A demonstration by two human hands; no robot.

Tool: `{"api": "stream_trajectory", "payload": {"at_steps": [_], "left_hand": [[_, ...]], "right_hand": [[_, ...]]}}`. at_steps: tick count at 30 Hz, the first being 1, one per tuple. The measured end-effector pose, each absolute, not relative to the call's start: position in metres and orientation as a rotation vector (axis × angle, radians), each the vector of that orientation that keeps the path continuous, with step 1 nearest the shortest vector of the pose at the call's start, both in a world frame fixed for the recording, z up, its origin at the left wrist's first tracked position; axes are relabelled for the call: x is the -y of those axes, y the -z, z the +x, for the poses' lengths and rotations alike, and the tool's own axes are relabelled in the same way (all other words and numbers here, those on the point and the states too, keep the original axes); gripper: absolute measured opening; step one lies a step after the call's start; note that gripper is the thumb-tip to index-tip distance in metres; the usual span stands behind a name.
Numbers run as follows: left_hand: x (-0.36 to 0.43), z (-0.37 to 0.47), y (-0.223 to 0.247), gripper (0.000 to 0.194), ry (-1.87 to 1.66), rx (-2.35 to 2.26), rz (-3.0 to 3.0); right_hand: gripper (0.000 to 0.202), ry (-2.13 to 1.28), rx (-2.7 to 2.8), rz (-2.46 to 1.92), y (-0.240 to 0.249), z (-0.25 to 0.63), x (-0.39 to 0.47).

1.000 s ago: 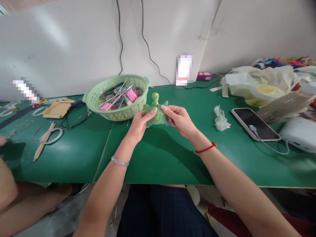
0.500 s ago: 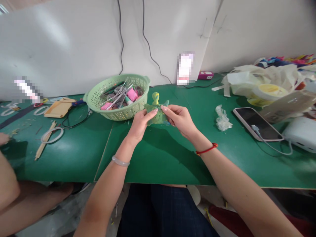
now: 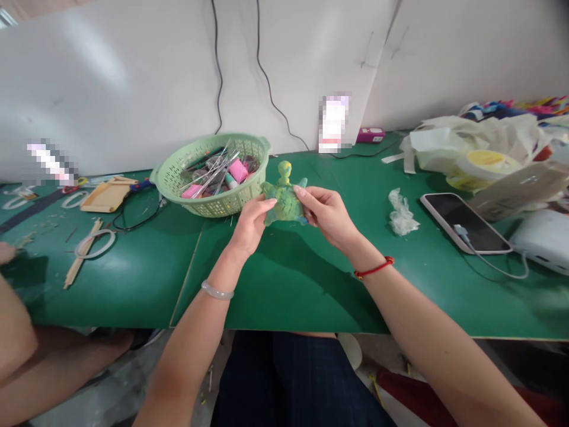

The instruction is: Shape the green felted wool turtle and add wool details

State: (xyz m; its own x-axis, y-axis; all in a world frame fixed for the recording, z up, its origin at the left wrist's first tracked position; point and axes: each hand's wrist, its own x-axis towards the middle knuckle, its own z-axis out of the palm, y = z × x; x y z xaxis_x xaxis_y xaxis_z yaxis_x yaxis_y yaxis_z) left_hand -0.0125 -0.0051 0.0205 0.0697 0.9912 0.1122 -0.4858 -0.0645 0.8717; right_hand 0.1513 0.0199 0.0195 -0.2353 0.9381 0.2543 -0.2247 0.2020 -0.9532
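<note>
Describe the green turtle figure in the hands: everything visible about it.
The turtle figure is small and soft-looking, green with a yellow-green head that points up and away from the camera, and short flippers that stick out at the sides. Its shell shows a yellowish grid pattern. It is held above the green table, just in front of the green basket, pinched between the left hand and the right hand, one on each side.

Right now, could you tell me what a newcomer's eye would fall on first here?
A small green turtle figure is held above the green table, pinched between the left hand and the right hand. Just behind it to the left stands a pale green basket of tools, and a phone lies charging at the right.
</note>
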Motion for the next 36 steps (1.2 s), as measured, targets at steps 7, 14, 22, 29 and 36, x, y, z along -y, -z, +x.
{"api": "stream_trajectory", "payload": {"at_steps": [7,14,22,29,36], "left_hand": [[0.0062,-0.0127,-0.0207,0.017,-1.403,-0.765,0.910],[0.0029,-0.0181,-0.0171,0.014,-1.400,-0.784,0.840],[0.0089,-0.0119,-0.0245,0.017,-1.364,-0.751,0.965],[0.0082,-0.0121,-0.0232,0.019,-1.398,-0.781,0.927],[0.0068,-0.0101,-0.0222,0.021,-1.375,-0.763,0.981]], "right_hand": [[0.063,-1.326,1.339,-0.758,-0.0203,0.1518,-0.0180],[0.062,-1.330,1.329,-0.749,-0.0206,0.1517,-0.0175],[0.061,-1.330,1.330,-0.750,-0.0216,0.1520,-0.0171],[0.061,-1.292,1.353,-0.758,-0.0218,0.1520,-0.0172],[0.060,-1.265,1.392,-0.780,-0.0216,0.1523,-0.0174]]}}
